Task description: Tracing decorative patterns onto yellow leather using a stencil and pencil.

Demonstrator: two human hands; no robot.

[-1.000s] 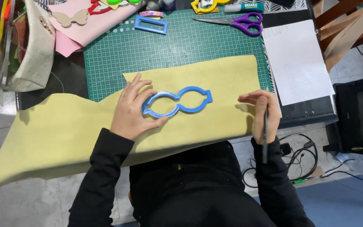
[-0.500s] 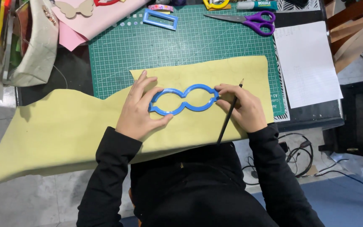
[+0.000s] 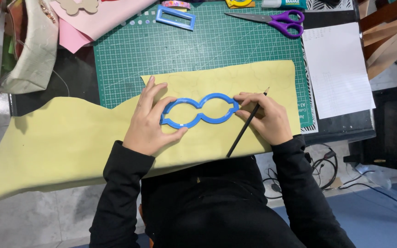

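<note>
On the green gridded cutting mat (image 3: 198,41), a pale yellow felt sheet (image 3: 70,142) lies spread, its left end hanging off the near edge. At the sheet's middle sits a blue plastic double-loop stencil (image 3: 199,110). Left hand (image 3: 149,120) lies spread flat over the stencil's left loop, pressing it so it cannot slide. Right hand (image 3: 265,117) pinches a black pencil (image 3: 246,124) against the stencil's right end, likely for tracing. Purple-handled scissors (image 3: 272,19) rest beyond the sheet.
</note>
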